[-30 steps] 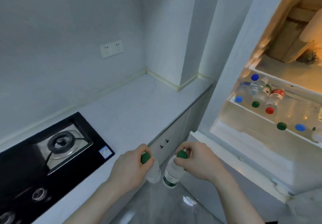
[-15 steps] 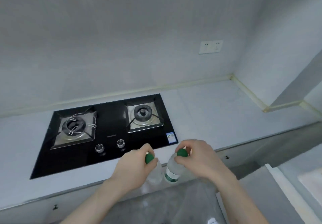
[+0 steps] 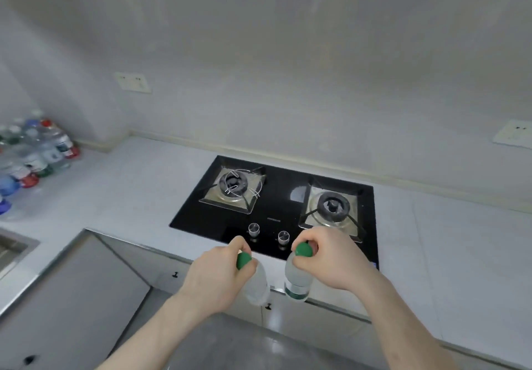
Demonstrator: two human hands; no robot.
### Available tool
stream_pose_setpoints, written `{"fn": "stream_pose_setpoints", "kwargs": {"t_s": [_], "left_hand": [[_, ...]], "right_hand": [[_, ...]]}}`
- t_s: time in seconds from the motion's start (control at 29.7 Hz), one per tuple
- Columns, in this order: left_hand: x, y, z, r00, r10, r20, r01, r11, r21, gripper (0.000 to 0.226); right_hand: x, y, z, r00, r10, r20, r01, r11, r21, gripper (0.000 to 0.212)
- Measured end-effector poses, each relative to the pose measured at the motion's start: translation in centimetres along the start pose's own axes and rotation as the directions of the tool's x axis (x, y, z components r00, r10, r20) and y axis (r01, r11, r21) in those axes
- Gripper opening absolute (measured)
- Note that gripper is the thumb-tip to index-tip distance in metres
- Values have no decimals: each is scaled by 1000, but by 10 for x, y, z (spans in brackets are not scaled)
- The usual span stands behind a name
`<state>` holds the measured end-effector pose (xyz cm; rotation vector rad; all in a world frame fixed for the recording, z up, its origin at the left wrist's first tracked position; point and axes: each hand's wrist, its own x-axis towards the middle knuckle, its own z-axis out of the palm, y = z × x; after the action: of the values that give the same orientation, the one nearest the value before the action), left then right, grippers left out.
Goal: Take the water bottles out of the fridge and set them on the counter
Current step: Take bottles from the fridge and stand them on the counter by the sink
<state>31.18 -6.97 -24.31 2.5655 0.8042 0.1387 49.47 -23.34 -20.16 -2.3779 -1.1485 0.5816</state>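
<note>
My left hand grips a clear water bottle by its green cap, and the bottle hangs down in front of the counter edge. My right hand holds a second green-capped bottle with a green label the same way. Both bottles hang in the air just before the black gas hob. A cluster of several water bottles with red, green and blue caps stands on the white counter at the far left. The fridge is out of view.
A steel sink edge shows at the lower left. Wall sockets sit above the counter at the left, and another socket plate at the right. Grey cabinet doors run under the counter, which wraps round a corner at the left.
The view has swung left, away from the fridge, past the hob to the counter corner with the bottle cluster. Both hands keep holding their bottles in front of me.
</note>
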Motion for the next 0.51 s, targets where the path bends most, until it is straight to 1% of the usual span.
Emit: {"fn": "stream_pose_setpoints", "kwargs": {"t_s": [0.1, 0.24, 0.51], "left_hand": [[-12, -29, -21, 995, -83, -53, 83, 996, -14, 22], [-23, -71, -44, 984, -155, -93, 156, 988, 2, 23], [-42, -165, -95, 968, -210, -140, 211, 977, -3, 22]], "right_hand": [[24, -37, 11, 995, -93, 42, 95, 995, -35, 10], [48, -83, 31, 984, -159, 76, 164, 984, -64, 11], [89, -181, 78, 953, -266, 142, 280, 956, -89, 14]]}}
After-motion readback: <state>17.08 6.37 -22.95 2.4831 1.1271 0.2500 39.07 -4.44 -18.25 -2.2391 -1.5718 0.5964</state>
